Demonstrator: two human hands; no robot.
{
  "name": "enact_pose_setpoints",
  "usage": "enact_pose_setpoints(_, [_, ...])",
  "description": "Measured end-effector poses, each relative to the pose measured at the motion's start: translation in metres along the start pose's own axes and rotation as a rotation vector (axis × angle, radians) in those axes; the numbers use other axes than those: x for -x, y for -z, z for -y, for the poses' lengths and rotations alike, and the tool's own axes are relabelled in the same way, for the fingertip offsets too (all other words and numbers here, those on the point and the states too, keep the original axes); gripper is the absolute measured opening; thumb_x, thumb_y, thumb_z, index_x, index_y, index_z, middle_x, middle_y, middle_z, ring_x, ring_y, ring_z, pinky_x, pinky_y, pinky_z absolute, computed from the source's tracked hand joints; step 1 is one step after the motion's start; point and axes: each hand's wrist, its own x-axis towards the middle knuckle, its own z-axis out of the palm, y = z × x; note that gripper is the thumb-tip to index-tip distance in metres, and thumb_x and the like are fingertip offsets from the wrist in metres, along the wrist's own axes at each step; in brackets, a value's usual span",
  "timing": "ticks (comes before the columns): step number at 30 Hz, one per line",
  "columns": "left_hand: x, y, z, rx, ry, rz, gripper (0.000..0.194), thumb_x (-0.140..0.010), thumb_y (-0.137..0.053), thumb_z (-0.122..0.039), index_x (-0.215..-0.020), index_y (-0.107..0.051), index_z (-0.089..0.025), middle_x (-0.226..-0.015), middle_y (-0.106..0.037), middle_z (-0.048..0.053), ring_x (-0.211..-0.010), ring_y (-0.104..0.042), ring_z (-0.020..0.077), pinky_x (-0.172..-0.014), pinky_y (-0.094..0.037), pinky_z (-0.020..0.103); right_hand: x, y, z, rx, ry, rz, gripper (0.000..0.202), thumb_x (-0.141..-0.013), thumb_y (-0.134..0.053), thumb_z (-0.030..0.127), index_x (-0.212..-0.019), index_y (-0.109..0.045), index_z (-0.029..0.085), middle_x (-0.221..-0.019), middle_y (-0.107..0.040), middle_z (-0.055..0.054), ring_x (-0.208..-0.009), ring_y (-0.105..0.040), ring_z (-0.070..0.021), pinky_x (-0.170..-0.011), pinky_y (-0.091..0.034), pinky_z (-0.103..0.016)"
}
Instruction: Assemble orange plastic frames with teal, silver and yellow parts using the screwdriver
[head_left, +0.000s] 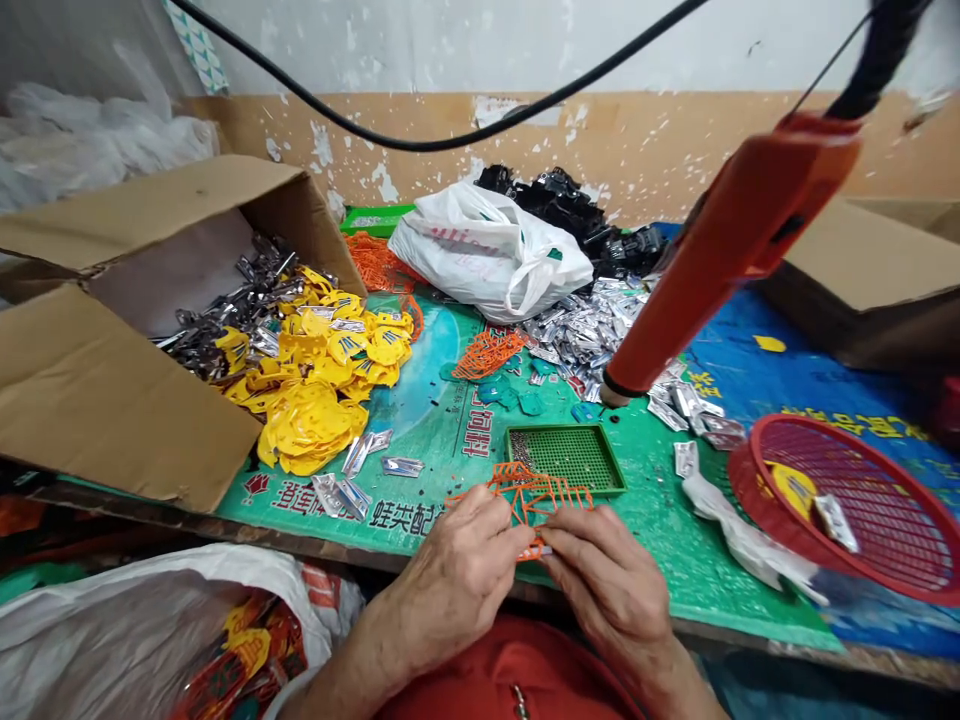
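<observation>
An orange plastic lattice frame [536, 492] is held between my two hands at the table's front edge. My left hand [472, 560] pinches its left side, fingers closed. Closed on its right side, my right hand [607, 580] has thumb and fingertips close to the left ones. A small pale bit shows at the right fingertips; its kind is unclear. Just behind the frame lies a green mesh tray [570, 455] with tiny metal pieces along its left side. A red electric screwdriver [727, 260] hangs tip down, behind and to the right of my hands.
Yellow plastic parts [315, 420] spill from a cardboard box [150, 400] at left. A red basket [847, 510] stands at right. Silver pieces [592, 325], a white bag [487, 250] and black parts [555, 205] are piled behind. An open sack [187, 600] sits below left.
</observation>
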Motion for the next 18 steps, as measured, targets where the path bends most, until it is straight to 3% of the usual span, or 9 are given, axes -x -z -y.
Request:
enact_pose_setpoints(8, [0.004,-0.005,0.005,0.018,-0.145,-0.092,0.028,-0.088,-0.044,-0.002,-0.108,-0.063,-0.010,-0.079,-0.061,0.006,-0.077,-0.051,0.0204,-0.073,-0.047,0.034,0.014,-0.002,0.002,0.055,-0.107,-0.118,0.015,-0.084,-0.064,0.012,-0.098,-0.066,0.017,-0.093,-0.059,-0.010,-0.076,-0.062,-0.0159,-0.060,-0.054,-0.026])
enact_pose_setpoints(12, [0.006,-0.006,0.006,-0.013,-0.160,-0.083,0.027,-0.089,-0.045,-0.003,-0.108,-0.062,-0.010,-0.074,-0.060,0.005,-0.073,-0.050,0.0198,-0.067,-0.048,0.033,0.010,0.002,-0.003,0.095,-0.061,-0.072,0.013,-0.084,-0.064,0.016,-0.096,-0.067,0.019,-0.090,-0.060,-0.008,-0.072,-0.061,-0.0160,-0.057,-0.053,-0.027])
enact_pose_setpoints(18, [0.003,0.003,-0.001,0.122,-0.093,-0.051,0.029,-0.088,-0.041,-0.001,-0.103,-0.062,-0.015,-0.087,-0.064,0.007,-0.084,-0.057,0.0198,-0.084,-0.049,0.035,-0.001,0.007,-0.006,0.009,-0.074,0.010,0.021,-0.085,-0.065,0.020,-0.106,-0.063,0.020,-0.091,-0.061,-0.008,-0.074,-0.060,-0.0168,-0.060,-0.054,-0.028])
